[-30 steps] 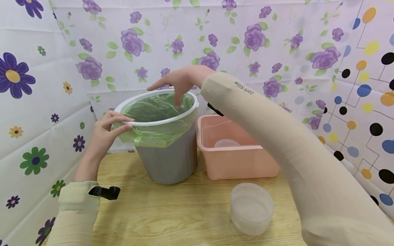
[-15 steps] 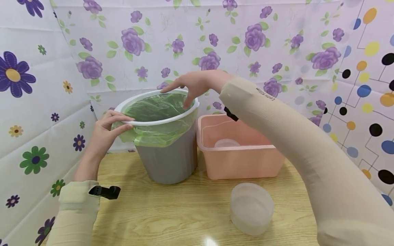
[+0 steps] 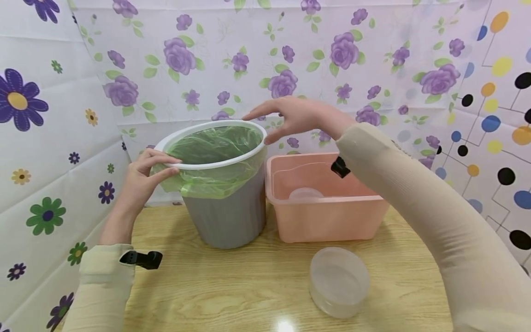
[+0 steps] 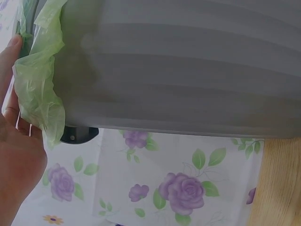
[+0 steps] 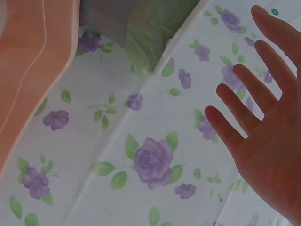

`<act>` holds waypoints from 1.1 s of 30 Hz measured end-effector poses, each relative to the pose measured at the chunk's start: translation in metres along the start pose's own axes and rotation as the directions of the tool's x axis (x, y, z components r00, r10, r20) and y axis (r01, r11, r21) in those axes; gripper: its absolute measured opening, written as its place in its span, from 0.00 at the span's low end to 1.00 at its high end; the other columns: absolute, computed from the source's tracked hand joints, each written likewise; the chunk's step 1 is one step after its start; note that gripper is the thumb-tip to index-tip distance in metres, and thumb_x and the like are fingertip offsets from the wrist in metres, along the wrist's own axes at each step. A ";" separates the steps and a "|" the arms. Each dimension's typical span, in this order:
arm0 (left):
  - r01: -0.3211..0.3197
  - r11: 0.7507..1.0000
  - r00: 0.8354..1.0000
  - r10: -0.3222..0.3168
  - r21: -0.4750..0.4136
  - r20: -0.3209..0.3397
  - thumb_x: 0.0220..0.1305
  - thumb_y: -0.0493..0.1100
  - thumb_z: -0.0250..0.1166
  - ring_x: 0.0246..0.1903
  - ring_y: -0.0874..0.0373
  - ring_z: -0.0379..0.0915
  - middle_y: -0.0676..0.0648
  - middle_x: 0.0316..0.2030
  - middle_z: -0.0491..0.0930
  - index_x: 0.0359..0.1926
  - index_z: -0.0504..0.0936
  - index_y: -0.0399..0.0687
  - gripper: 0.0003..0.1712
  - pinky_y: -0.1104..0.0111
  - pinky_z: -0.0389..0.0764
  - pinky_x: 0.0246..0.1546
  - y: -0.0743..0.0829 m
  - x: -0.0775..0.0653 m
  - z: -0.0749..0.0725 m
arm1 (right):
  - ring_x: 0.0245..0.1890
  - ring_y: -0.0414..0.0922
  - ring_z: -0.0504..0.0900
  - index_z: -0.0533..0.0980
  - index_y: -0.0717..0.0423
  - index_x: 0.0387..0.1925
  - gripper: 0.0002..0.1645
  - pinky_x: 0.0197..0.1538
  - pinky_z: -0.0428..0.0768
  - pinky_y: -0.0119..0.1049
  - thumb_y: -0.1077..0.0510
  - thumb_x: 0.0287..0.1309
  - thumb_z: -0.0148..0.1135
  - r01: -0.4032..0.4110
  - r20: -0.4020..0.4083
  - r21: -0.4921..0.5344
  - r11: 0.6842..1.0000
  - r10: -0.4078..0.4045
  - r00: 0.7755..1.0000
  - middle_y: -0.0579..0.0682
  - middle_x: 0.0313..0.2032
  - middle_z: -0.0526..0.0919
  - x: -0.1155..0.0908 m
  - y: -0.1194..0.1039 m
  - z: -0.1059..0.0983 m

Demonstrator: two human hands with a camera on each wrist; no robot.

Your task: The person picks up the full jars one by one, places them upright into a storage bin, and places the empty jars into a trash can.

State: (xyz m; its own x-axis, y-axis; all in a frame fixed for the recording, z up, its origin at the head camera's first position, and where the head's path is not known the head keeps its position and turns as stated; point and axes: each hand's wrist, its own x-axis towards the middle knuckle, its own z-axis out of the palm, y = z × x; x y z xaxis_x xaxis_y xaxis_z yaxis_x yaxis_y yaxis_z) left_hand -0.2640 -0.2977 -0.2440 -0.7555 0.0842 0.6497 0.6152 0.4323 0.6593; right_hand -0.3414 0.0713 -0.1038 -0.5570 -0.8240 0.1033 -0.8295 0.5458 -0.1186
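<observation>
A grey trash can (image 3: 228, 219) stands upright on the wooden table, lined with a green trash bag (image 3: 211, 180) folded out over its white rim ring (image 3: 220, 164). My left hand (image 3: 143, 177) pinches the rim and the bag at the near left, thumb outside and fingers over the top. In the left wrist view the crumpled bag edge (image 4: 40, 80) hangs beside that hand. My right hand (image 3: 296, 116) hovers at the right side of the rim with its fingers spread. The right wrist view shows its palm (image 5: 270, 174) holding nothing.
Right of the can sits a pink rectangular basin (image 3: 327, 219) with a clear round lid-like piece (image 3: 306, 193) inside. In front of it stands a translucent round container (image 3: 339, 283) on the table (image 3: 215, 286). A flower-patterned curtain (image 3: 232, 55) hangs close behind.
My right hand has drawn back to the right, from over the can's opening to its right rim. The left hand keeps its grip; can and bag look unmoved.
</observation>
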 end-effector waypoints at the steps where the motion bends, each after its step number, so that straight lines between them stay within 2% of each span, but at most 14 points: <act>1: 0.000 1.000 1.000 0.000 0.002 0.000 0.62 0.33 0.67 0.52 0.67 0.66 0.63 0.42 0.75 0.47 0.85 0.37 0.12 0.81 0.63 0.61 0.000 0.000 0.000 | 0.76 0.45 0.58 0.62 0.26 0.71 0.41 0.76 0.60 0.53 0.42 0.59 0.68 0.000 -0.019 0.010 1.000 0.000 1.000 0.39 0.74 0.61 -0.005 0.002 0.003; 7: -0.003 1.000 1.000 0.003 0.002 -0.002 0.62 0.33 0.67 0.51 0.67 0.66 0.63 0.43 0.75 0.47 0.85 0.37 0.12 0.81 0.63 0.60 0.000 0.001 -0.001 | 0.73 0.44 0.65 0.66 0.30 0.70 0.39 0.69 0.70 0.52 0.46 0.58 0.69 0.050 -0.154 0.078 0.996 -0.037 0.987 0.39 0.72 0.66 -0.037 0.014 0.027; 14: 0.002 1.000 1.000 -0.002 0.008 0.003 0.62 0.34 0.67 0.52 0.67 0.66 0.63 0.42 0.75 0.47 0.85 0.37 0.12 0.82 0.63 0.61 -0.002 0.002 -0.001 | 0.66 0.44 0.73 0.72 0.33 0.66 0.35 0.65 0.74 0.50 0.46 0.56 0.71 0.117 -0.308 0.082 0.990 -0.086 0.948 0.42 0.67 0.74 -0.071 0.027 0.063; 22: 0.005 1.000 1.000 -0.005 -0.005 0.002 0.63 0.33 0.67 0.52 0.66 0.66 0.63 0.42 0.75 0.47 0.85 0.37 0.12 0.81 0.63 0.60 -0.003 0.000 -0.001 | 0.68 0.45 0.72 0.72 0.34 0.66 0.35 0.69 0.71 0.50 0.45 0.57 0.70 0.127 -0.330 0.089 0.988 -0.092 0.939 0.42 0.65 0.76 -0.096 0.020 0.094; 29: 0.011 1.000 1.000 -0.011 -0.019 0.000 0.62 0.33 0.67 0.52 0.67 0.65 0.63 0.42 0.75 0.47 0.86 0.38 0.12 0.80 0.63 0.60 -0.003 0.001 -0.001 | 0.71 0.44 0.69 0.71 0.32 0.66 0.35 0.71 0.68 0.50 0.45 0.57 0.70 0.146 -0.342 0.051 0.988 -0.120 0.932 0.37 0.66 0.74 -0.118 0.013 0.117; 33: 0.010 1.000 1.000 -0.010 -0.027 -0.001 0.62 0.33 0.67 0.52 0.67 0.65 0.63 0.42 0.75 0.47 0.86 0.38 0.12 0.80 0.62 0.60 -0.003 0.001 -0.001 | 0.69 0.43 0.70 0.71 0.34 0.66 0.36 0.69 0.71 0.49 0.47 0.56 0.71 0.170 -0.360 0.056 0.984 -0.139 0.923 0.38 0.66 0.75 -0.129 0.010 0.127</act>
State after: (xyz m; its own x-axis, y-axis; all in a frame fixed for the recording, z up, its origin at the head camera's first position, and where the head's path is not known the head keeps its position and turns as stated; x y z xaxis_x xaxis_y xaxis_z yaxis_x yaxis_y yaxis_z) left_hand -0.2665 -0.2998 -0.2446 -0.7614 0.0793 0.6434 0.6136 0.4085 0.6757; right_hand -0.2722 0.1636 -0.2441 -0.4138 -0.7815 0.4669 -0.9084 0.3885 -0.1547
